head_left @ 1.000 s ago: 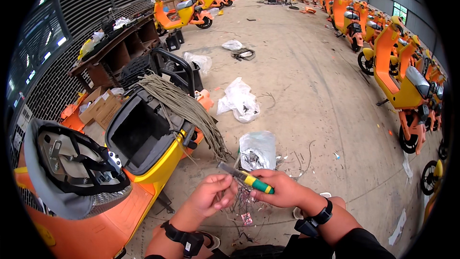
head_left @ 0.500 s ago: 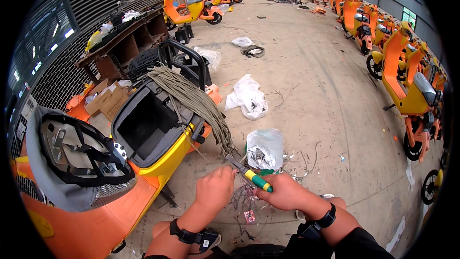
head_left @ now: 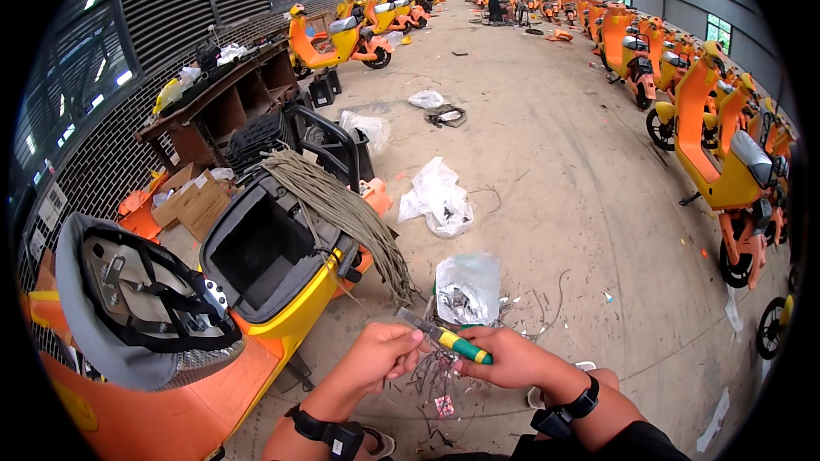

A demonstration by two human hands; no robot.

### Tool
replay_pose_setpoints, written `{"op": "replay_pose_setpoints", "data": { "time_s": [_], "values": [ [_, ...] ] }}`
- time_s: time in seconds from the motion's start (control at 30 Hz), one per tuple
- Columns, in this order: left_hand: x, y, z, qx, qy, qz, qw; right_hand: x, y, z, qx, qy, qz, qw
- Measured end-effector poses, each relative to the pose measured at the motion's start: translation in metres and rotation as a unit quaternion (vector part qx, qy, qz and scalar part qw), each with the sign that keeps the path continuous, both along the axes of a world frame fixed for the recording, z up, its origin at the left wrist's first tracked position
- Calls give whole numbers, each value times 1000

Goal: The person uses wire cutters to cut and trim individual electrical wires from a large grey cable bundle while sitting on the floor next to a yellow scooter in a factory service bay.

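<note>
My right hand (head_left: 506, 357) grips the green-and-yellow handle of a knife (head_left: 465, 347), its flat grey blade pointing up and to the left. Just left of the blade is my left hand (head_left: 382, 357), fingers curled in and thumb pressed against the index finger. Whatever it pinches, if anything, is too small to make out. Beyond the hands, a thick bundle of grey-green cords (head_left: 342, 203) drapes over a yellow-and-orange scooter (head_left: 295, 318), its free ends hanging near the blade. The scooter's dark storage box (head_left: 260, 243) is uncovered, with the grey seat (head_left: 141, 307) tipped up beside it.
On the floor ahead stands a whitish plastic bag (head_left: 468, 286) with scraps inside; another crumpled bag (head_left: 437, 201) lies farther off. Wire scraps (head_left: 440, 373) litter the ground below my hands. Scooters (head_left: 722, 149) line the right side. A cardboard box (head_left: 198, 205) and workbench (head_left: 226, 102) are at left.
My left hand has turned and shifted slightly down, so its thumb and curled fingers now show. The knife stays in my right hand, a little lower. The view has tilted up slightly.
</note>
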State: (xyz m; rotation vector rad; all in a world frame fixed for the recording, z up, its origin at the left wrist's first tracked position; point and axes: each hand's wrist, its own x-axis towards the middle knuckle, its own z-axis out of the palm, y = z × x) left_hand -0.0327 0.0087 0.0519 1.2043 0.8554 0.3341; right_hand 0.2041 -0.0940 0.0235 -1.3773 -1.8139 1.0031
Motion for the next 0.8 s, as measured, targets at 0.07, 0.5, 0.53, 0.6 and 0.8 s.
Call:
{"op": "replay_pose_setpoints", "data": {
  "time_s": [0.07,0.5,0.53,0.6,0.8],
  "values": [
    [2,-1,6,-82,-87,0,993,6,-2,-4,11,14,9,1000],
    [6,-11,-30,-307,-353,-65,882,13,-2,8,87,54,23,994],
    [9,-8,-25,-277,-308,-40,909,13,-5,8,73,26,-4,997],
    [13,-3,-15,-188,-220,-9,957,12,-4,9,53,-8,-34,998],
    [25,-4,-20,501,131,48,854,-1,-1,8,22,-84,-89,992]
  ]
}}
